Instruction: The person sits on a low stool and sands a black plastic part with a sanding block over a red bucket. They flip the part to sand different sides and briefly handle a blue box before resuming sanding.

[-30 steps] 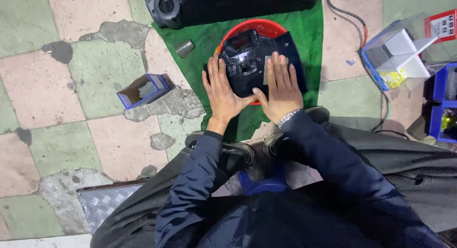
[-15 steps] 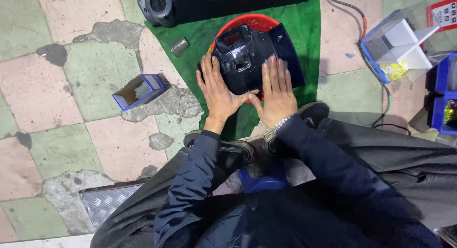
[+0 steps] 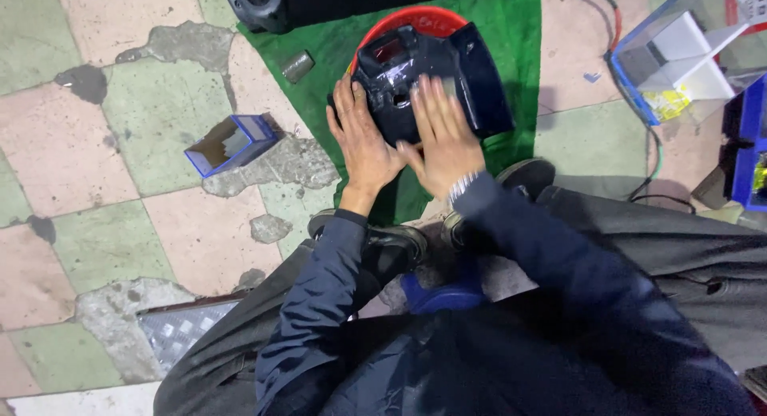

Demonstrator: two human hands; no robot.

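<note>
Nearest: dark sleeves and knees, two black shoes [image 3: 375, 244] on the tiled floor [image 3: 184, 232]. Left hand [image 3: 363, 140], flat and open, presses the near left side of a glossy black plastic housing [image 3: 431, 77]; no closed grip. Right hand [image 3: 443, 132] lies spread open on its top, slightly blurred. Housing sits over a red basin [image 3: 415, 18] on a green mat [image 3: 519, 33]. Left: small blue open box [image 3: 232, 143]. Farthest: black speaker-like unit [image 3: 264, 1].
</note>
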